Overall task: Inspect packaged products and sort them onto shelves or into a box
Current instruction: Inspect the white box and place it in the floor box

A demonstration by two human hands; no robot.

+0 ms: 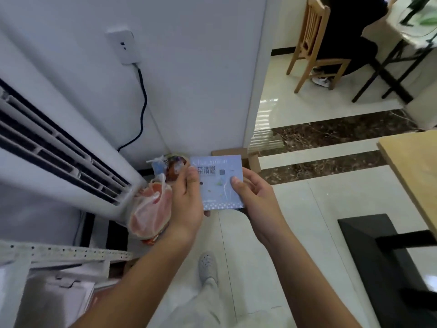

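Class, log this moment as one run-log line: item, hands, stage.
item: pale blue packet | left hand: grips its left edge | right hand: grips its right edge | stage: inspecting, not yet sorted

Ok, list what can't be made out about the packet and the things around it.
Head view only.
Blurred: small print on the blue packet; left hand and right hand cover its side edges.
Hidden: cardboard box, mostly behind the packet.
Unclear: pink mesh bag contents, partly behind the left hand.
Cut off: perforated rail, by the left edge.
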